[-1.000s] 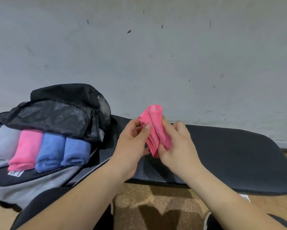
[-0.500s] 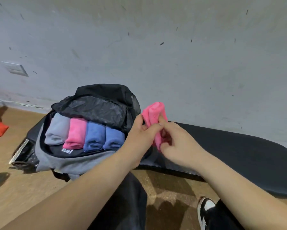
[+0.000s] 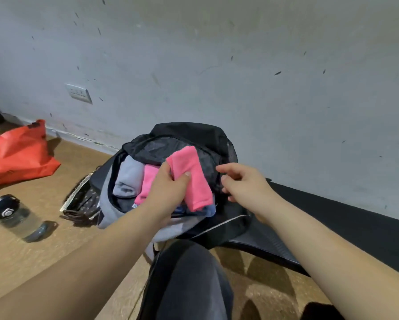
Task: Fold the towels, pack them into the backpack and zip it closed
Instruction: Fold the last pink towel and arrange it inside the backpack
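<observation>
Over the open backpack (image 3: 115,202), left hand (image 3: 168,192) pinching folded pink towel (image 3: 191,176), grey towel (image 3: 129,179) inside, right hand (image 3: 247,185) loosely spread

The place looked like a plain room in a home or a gym, though which could not be told. A bare, scuffed grey painted wall (image 3: 240,65) ran along the far side, with a white wall socket plate (image 3: 78,93) set low at the left. The floor was speckled brown cork-like flooring (image 3: 20,255). A long black padded mat (image 3: 355,232) lay against the wall at the right. On the floor at the left sat a crumpled red bag (image 3: 18,155) and a clear plastic water bottle with a black lid (image 3: 16,217).
</observation>
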Demonstrator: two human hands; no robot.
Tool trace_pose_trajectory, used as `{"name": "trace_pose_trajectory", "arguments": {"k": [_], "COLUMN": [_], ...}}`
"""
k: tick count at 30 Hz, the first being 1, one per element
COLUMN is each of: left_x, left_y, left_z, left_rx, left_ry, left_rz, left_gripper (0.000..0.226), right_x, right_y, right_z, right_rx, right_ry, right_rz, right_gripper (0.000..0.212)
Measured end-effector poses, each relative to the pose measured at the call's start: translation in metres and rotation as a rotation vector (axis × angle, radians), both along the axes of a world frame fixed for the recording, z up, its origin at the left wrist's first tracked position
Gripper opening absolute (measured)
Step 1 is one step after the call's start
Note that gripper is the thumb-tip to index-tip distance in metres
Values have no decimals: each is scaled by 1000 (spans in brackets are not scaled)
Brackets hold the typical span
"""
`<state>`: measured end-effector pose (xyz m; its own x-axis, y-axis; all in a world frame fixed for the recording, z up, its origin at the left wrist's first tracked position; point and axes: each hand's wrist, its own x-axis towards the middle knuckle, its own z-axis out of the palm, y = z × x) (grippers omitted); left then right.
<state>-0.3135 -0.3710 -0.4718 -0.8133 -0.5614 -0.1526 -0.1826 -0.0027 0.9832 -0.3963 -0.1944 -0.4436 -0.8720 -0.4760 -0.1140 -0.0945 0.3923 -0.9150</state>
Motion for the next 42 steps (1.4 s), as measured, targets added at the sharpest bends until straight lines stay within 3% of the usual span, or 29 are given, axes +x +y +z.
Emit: {"name": "trace_pose_trajectory", "arguments": {"k": [3,7,10,12,13,16,17,19,23,27,34,38,42], "left_x": [2,-2,4,10,12,4,1,-5,-13,-5,-6,-10,-13], "left_y": [-49,-102,-117,-122,-124,-125,-123,-120,-111,-95,-99,-108,-112], "left_z": [-5,-25,-41,-43,-41,-36,-35,-38,-60,-91,-82,-63,-46], "left_rx": [2,-46,-377,-669,-817,-1121,-1124,-1092,-1133,-1289,-1206,-1164,-1314], "left_ry": [-40,-177,-417,-462,-414,-251,-266,-339,-457,-456,-551,-455,-213], "left_rz": [152,214,158,198,199,-47,-149,-252,-279,-232,-374,-337,-210], "left_gripper": [39,47,57,72,68,13,7,26,38,46,68,48,41], "right_x": [-12,-33,-47,-55,-58,-66,-68,-71,-74,-73,-76,-76,-77], "right_y": [-24,-54,-70,-76,-78,-83,-83,-83,-83,-79,-74,-72,-70], "right_z": [-12,-17,-26,-34,-38,-47,-50,-53,-56,-61,-63,-61,-59], "right_rx": [41,252,378,462,498,579,597,619,643,650,676,688,767], "right_ry": [61,260,349,384,400,444,463,505,560,631,705,791,849], "right_rz": [18,84,147,196,220,250,256,264,289,280,319,325,338], "right_gripper": [32,38,43,46,47,47,47,47,49,51,53,52,51]}}
